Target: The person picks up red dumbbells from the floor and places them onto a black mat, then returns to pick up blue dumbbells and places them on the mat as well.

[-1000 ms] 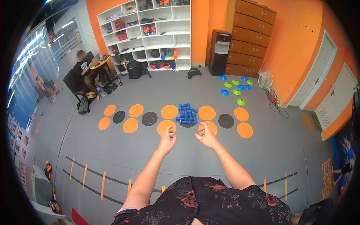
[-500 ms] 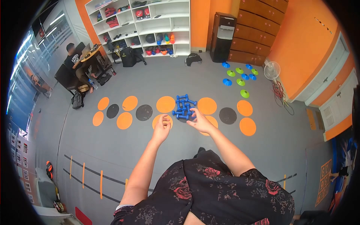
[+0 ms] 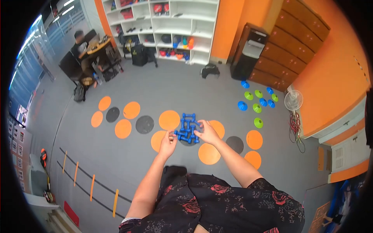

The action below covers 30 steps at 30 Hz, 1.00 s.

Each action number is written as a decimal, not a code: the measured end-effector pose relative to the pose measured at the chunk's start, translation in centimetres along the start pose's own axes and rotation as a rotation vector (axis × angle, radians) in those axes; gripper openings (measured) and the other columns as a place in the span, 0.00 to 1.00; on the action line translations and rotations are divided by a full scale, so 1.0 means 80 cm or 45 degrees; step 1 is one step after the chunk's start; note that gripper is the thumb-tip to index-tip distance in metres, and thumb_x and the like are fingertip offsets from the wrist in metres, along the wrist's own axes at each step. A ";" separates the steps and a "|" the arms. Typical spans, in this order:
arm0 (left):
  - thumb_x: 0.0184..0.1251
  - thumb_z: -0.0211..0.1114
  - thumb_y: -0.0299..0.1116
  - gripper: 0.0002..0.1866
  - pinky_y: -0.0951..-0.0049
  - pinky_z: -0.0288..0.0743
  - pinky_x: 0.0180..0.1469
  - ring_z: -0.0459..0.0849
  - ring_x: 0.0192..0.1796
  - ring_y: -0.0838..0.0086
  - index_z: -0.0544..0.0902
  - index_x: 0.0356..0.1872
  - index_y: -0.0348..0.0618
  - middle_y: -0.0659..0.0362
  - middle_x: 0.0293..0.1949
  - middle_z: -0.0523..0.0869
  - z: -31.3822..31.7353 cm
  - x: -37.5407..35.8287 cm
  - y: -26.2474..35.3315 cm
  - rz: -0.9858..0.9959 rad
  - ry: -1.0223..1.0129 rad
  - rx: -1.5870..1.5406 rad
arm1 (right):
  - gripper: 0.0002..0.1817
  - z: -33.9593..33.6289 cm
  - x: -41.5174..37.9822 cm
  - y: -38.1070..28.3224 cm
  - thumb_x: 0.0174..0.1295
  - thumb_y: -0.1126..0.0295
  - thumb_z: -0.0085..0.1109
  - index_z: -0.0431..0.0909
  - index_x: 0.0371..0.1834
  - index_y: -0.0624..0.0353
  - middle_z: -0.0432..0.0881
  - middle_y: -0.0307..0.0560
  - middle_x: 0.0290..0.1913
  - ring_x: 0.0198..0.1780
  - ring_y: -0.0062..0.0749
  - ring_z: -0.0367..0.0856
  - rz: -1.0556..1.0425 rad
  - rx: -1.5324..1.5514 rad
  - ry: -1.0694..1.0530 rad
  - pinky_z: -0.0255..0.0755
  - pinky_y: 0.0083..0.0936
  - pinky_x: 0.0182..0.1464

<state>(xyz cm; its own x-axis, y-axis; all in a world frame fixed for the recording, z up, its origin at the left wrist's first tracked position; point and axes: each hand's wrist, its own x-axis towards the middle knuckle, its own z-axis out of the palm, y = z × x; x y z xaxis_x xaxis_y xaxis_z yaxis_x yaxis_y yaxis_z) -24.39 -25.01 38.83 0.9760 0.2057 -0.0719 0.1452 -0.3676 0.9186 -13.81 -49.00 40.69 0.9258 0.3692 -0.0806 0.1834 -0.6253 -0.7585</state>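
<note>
head view, looking down over a floral-print garment (image 3: 217, 206) at a grey gym floor (image 3: 163, 85). a cluster of small blue dumbbells (image 3: 187, 128) lies heaped on a black floor disc, with an orange disc (image 3: 169, 119) at its 10 o'clock and another orange disc (image 3: 209, 153) at its 5 o'clock. the left hand (image 3: 168, 143) sits at 7 o'clock of the cluster, fingers loosely curled and narrow, tips at or just short of the nearest dumbbell; contact cannot be confirmed. the right hand (image 3: 208, 133) lies at 3 o'clock, fingers spread fairly wide over the edge of the heap, apparently touching it, but nothing is seen enclosed in either hand. both forearms are extended forward and converge on the pile.

likely risks, as a judgement: the dumbbells are crossed over one another, so lifting one may drag or roll its neighbours off the disc; a loose fingertip hold on a smooth handle could slip. cones (image 3: 254, 101) at 2 o'clock and a seated person (image 3: 79, 46) at 10 o'clock lie well apart
</note>
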 end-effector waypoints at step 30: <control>0.68 0.66 0.29 0.21 0.62 0.83 0.47 0.90 0.40 0.61 0.79 0.61 0.36 0.50 0.41 0.89 0.158 0.384 -0.489 -0.619 -0.127 0.167 | 0.28 0.331 0.466 0.308 0.63 0.62 0.69 0.74 0.65 0.57 0.76 0.54 0.59 0.64 0.55 0.77 -0.023 -0.754 -0.929 0.75 0.47 0.63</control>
<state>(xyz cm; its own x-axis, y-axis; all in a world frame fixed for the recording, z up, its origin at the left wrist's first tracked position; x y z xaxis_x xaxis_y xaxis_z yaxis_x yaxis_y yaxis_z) 1.97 -15.76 -4.26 0.8004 0.2960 -0.5213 0.5991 -0.3626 0.7139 16.50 -32.45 1.85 0.5217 0.5967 -0.6097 0.5197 -0.7891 -0.3275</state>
